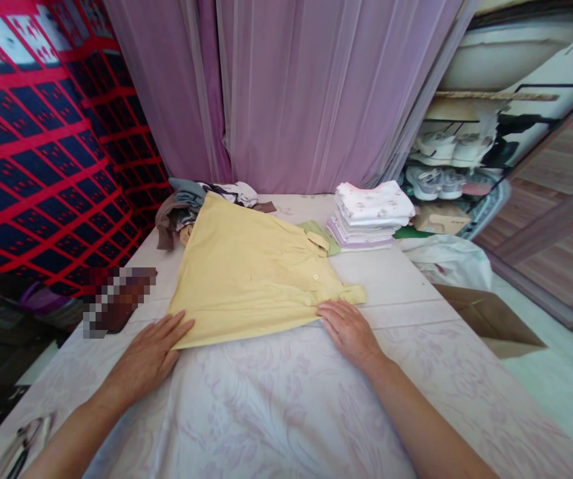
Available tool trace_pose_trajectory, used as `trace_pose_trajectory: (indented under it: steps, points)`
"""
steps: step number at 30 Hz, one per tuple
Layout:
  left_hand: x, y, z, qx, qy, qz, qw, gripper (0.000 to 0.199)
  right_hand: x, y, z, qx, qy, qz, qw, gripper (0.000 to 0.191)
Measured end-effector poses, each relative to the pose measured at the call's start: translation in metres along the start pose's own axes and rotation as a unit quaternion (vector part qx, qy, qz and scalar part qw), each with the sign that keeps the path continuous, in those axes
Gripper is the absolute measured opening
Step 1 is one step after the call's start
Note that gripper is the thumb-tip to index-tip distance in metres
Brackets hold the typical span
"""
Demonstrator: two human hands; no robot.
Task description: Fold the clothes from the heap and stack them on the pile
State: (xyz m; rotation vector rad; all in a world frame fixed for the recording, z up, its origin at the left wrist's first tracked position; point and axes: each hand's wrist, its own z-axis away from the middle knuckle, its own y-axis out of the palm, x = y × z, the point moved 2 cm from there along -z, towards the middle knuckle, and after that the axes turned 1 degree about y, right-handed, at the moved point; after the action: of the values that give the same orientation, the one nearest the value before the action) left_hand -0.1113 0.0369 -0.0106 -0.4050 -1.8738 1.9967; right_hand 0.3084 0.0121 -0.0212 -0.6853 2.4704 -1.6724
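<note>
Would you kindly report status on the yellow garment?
Left hand on yellow garment, near left corner; right hand at near edge. Garment spread flat. Clothes pile at far left corner.

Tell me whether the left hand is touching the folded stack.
No, the left hand rests on a near corner of the yellow garment, well apart from the folded stack.

One person's arms (pixel 426 412), bare as far as the frame shows.
At lower left, the left forearm (pixel 84 422) narrows toward the left hand (pixel 141 356); at lower right, the right forearm (pixel 411 396) tapers likewise to the right hand (pixel 350 334).
</note>
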Motion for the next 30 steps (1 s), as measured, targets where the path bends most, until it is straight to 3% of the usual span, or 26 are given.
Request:
trace_pose_trajectory:
  steps: [12, 14, 17, 19, 21, 23, 26, 30]
  points:
    - [0.013, -0.014, 0.007, 0.062, 0.022, 0.041, 0.997, 0.044, 0.005, -0.015, 0.004, 0.006, 0.007, -0.056, 0.998, 0.026]
    - [0.013, -0.016, 0.009, 0.074, 0.015, 0.041, 0.996, 0.045, -0.01, -0.022, 0.005, -0.038, 0.061, -0.073, 0.995, 0.028]
    - [0.011, -0.021, 0.01, 0.093, 0.01, 0.045, 0.995, 0.053, -0.05, -0.028, 0.005, -0.114, 0.212, -0.049, 0.969, 0.034]
    - [0.005, -0.026, 0.007, 0.102, 0.007, 0.049, 0.994, 0.058, -0.079, -0.026, 0.005, -0.096, 0.273, -0.018, 0.957, 0.037]
    - [-0.011, -0.034, -0.002, 0.096, 0.014, 0.06, 0.993, 0.059, -0.101, -0.021, 0.004, -0.026, 0.274, -0.015, 0.961, 0.039]
    - [-0.039, -0.042, -0.016, 0.076, 0.045, 0.088, 0.992, 0.059, -0.112, -0.016, 0.002, 0.043, 0.234, -0.036, 0.971, 0.041]
    - [-0.103, -0.05, -0.044, 0.018, 0.14, 0.147, 0.979, 0.052, -0.115, -0.015, 0.0, 0.096, 0.177, -0.065, 0.977, 0.037]
    - [-0.189, -0.045, -0.083, 0.006, 0.237, 0.207, 0.949, 0.052, -0.116, -0.02, -0.005, 0.112, 0.159, -0.053, 0.98, 0.028]
